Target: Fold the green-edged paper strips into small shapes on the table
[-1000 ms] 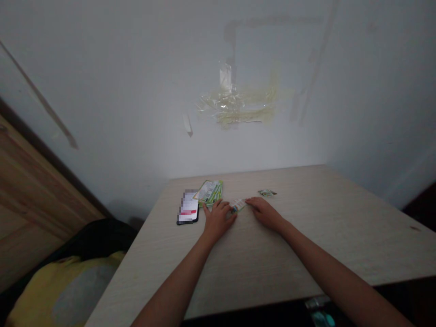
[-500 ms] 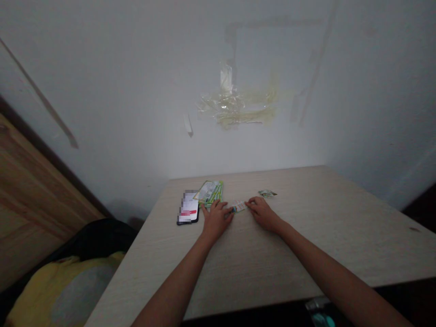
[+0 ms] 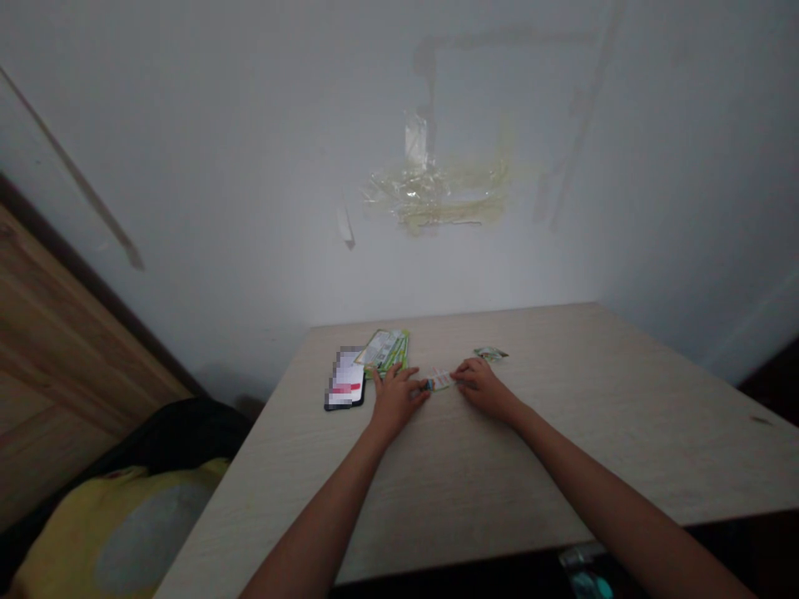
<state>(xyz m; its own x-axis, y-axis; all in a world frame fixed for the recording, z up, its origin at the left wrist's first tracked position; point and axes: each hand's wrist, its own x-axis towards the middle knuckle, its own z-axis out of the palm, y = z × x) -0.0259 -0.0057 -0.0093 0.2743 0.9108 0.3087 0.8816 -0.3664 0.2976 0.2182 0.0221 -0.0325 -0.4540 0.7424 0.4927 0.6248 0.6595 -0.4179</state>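
A small, flat printed packet (image 3: 441,379), whitish with coloured marks, lies between my two hands just over the table. My left hand (image 3: 397,401) has its thumb and index finger closed on the packet's left end, while its other fingers fan out toward the green packets. The right end is pinched in the fingertips of my right hand (image 3: 483,391). A stack of green-and-white packets (image 3: 385,349) rests just beyond my left hand. Behind my right hand sits a crumpled green-and-white packet (image 3: 491,353). The print on the held packet is too small to read.
A phone (image 3: 346,387) with a lit screen lies left of the stack, partly under it. The light wooden table (image 3: 487,491) meets a wall (image 3: 250,166) with peeling tape (image 3: 415,191). A yellow and grey plush item (image 3: 137,524) is at lower left.
Both hands stay at nearly the same place with the small packet between them. The view has shifted only slightly.
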